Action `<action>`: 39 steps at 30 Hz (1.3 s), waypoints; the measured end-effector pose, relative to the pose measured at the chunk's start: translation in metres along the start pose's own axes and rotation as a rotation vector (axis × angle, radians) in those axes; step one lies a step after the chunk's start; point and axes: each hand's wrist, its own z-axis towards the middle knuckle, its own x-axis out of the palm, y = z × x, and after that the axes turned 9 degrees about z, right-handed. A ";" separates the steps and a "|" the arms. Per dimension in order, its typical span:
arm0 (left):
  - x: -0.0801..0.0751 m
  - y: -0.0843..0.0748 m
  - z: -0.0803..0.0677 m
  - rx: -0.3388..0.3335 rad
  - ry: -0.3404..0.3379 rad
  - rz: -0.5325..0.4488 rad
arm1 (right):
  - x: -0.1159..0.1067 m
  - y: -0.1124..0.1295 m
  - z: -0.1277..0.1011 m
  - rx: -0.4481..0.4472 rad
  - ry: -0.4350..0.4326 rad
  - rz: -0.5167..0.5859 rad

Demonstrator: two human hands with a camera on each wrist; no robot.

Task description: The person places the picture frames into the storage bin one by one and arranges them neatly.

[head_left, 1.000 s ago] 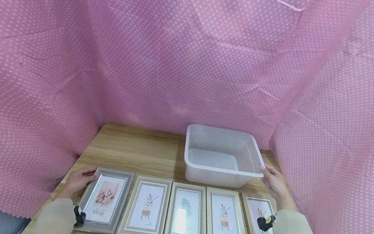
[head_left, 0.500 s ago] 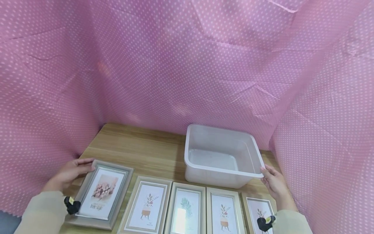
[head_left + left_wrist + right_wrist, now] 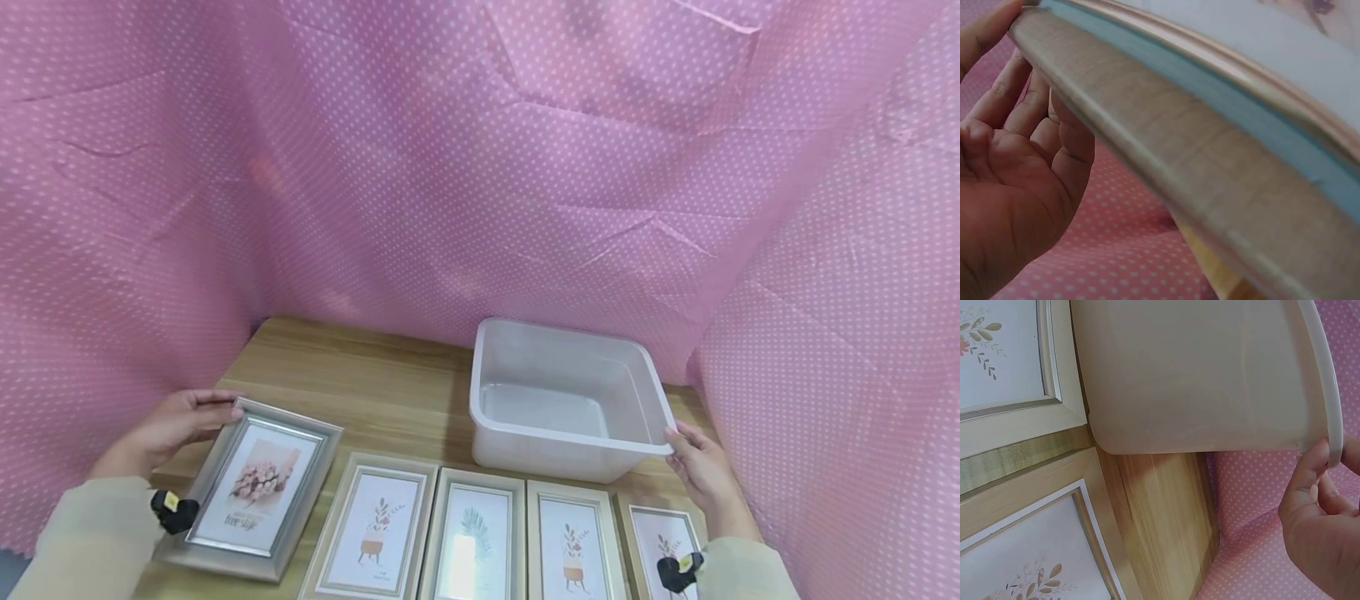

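Observation:
My left hand [image 3: 161, 429] grips the far left corner of a silver-grey picture frame [image 3: 258, 483] with a pink blossom print. In the left wrist view, the frame's edge [image 3: 1166, 125] crosses close to the camera. Pink cloth shows beneath that edge, and the frame seems raised from the table. With thumb and fingers, my right hand [image 3: 705, 475] pinches the near right rim corner of a white plastic tub [image 3: 555, 454]. The right wrist view shows this rim [image 3: 1333, 419] between the thumb and fingers. The tub stands on the table, with nothing visible inside.
Several lighter picture frames with plant prints, one a green leaf [image 3: 474, 533], lie in a row along the near side. The wooden table [image 3: 352, 367] is enclosed by pink dotted cloth [image 3: 450, 183] at the back and both sides.
My left hand has moved left and slightly away with the blossom picture frame, widening the gap to the row. My right hand stays on the tub's rim.

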 end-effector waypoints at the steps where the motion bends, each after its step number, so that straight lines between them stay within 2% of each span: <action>1: -0.001 -0.003 -0.001 -0.005 0.001 0.015 | 0.000 0.000 0.000 0.000 0.001 -0.003; 6: -0.006 -0.017 -0.005 -0.023 0.000 0.055 | 0.001 0.001 -0.001 -0.002 0.003 -0.008; 13: -0.012 -0.035 -0.015 -0.001 -0.005 0.015 | -0.001 0.001 -0.002 -0.007 0.011 0.006; 16: -0.014 -0.041 -0.018 0.008 -0.027 -0.022 | -0.002 -0.001 -0.002 -0.013 0.014 0.016; 20: -0.017 -0.049 -0.023 0.052 -0.093 -0.049 | -0.002 -0.003 -0.002 -0.025 0.014 0.029; 24: -0.019 -0.056 -0.029 0.105 -0.186 -0.013 | -0.001 -0.005 0.000 -0.031 0.004 0.044; 27: -0.014 -0.065 -0.041 0.093 -0.256 0.024 | -0.004 -0.002 -0.004 -0.018 0.007 0.049; 33: 0.001 -0.083 -0.061 0.046 -0.325 0.026 | -0.012 0.006 -0.011 0.023 0.032 0.021; 39: 0.020 -0.097 -0.068 0.043 -0.415 -0.012 | -0.016 0.007 0.002 0.042 0.064 -0.004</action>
